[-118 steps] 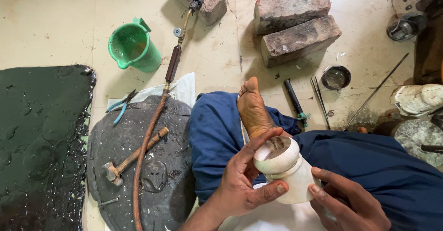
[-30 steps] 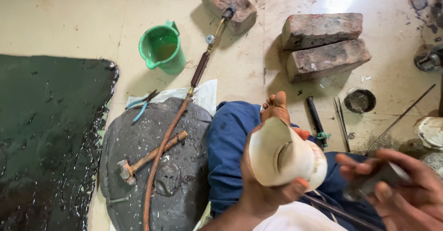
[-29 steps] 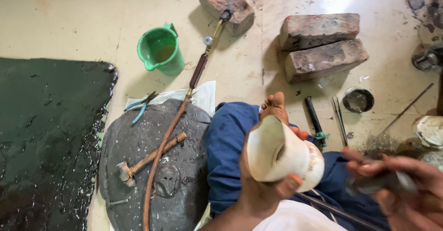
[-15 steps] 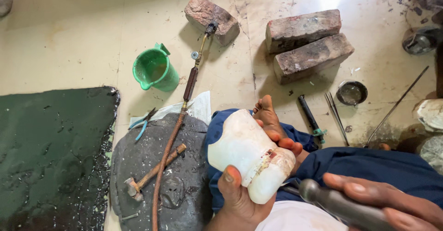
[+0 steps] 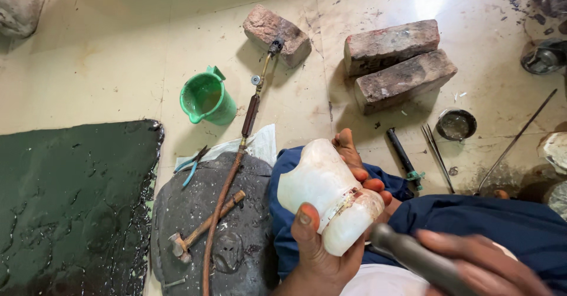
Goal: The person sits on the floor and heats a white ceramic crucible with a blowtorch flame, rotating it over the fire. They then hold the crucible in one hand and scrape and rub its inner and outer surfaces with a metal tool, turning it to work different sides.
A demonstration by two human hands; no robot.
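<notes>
Since approx. half a sec ago the white stone vessel barely shifts; it stays on its side over the lap while the grey tool creeps a bit closer to its rim end. Left hand is clamped round the vessel, thumb across the top and fingers wrapped from behind, prob. to steady it and turn the rim end toward the tool. Right hand is closed on the tool's handle, blurred, tip just beside the vessel w/o clear contact. Person sits on the floor, bare foot behind the vessel, likely as a brace. Near the floor's left edge lies a dark wet slab; on the round grey stone rest a hammer and pliers, within reach. Green jug, torch hose and bricks sit toward the far edge.
</notes>
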